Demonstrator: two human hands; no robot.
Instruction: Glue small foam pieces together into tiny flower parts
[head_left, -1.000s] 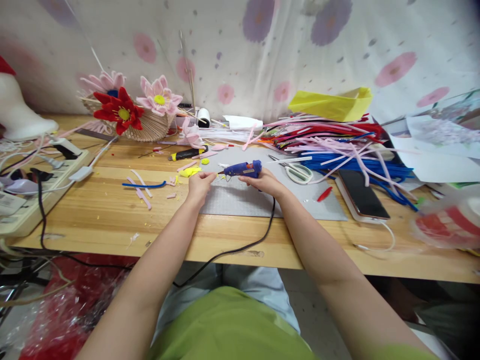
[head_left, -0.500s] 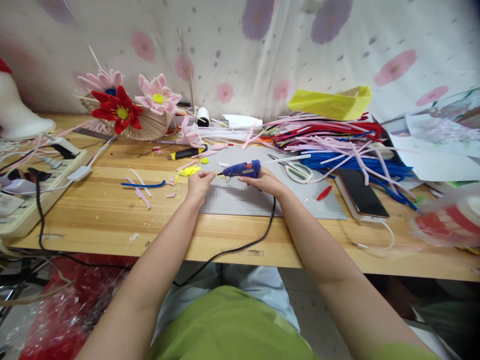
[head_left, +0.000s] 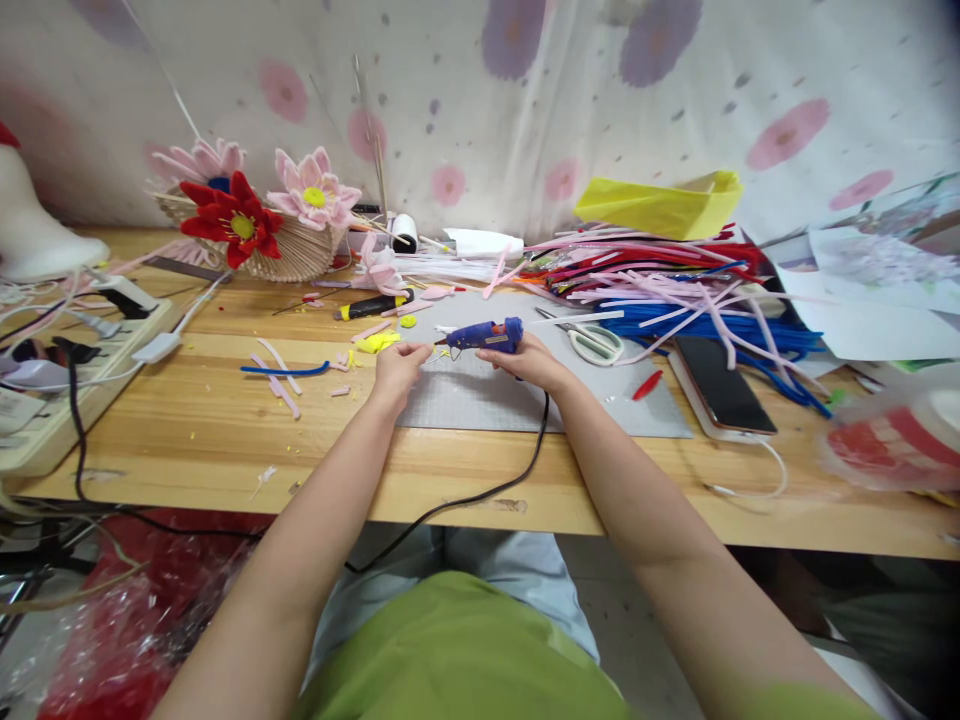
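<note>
— What is in the right hand [head_left: 529, 362]?

— A blue glue gun [head_left: 486, 336], fingers clamped round its grip, nozzle pointing left over the grey cutting mat [head_left: 480, 400] on the wooden table [head_left: 225, 440]. Its black cord [head_left: 517, 470] runs off the table's near edge.

— And the left hand [head_left: 397, 368]?

— Just beside the nozzle, fingertips pinched together on something too small to make out.

— Nearby?

— Scissors [head_left: 589, 340] and a phone [head_left: 720, 385] to the right, pipe cleaners [head_left: 660, 290] piled behind, yellow scraps [head_left: 379, 343] to the left.

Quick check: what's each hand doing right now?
Left hand: fingertips pinched at the glue gun's nozzle; what it holds cannot be told.
Right hand: closed around the blue glue gun.
</note>
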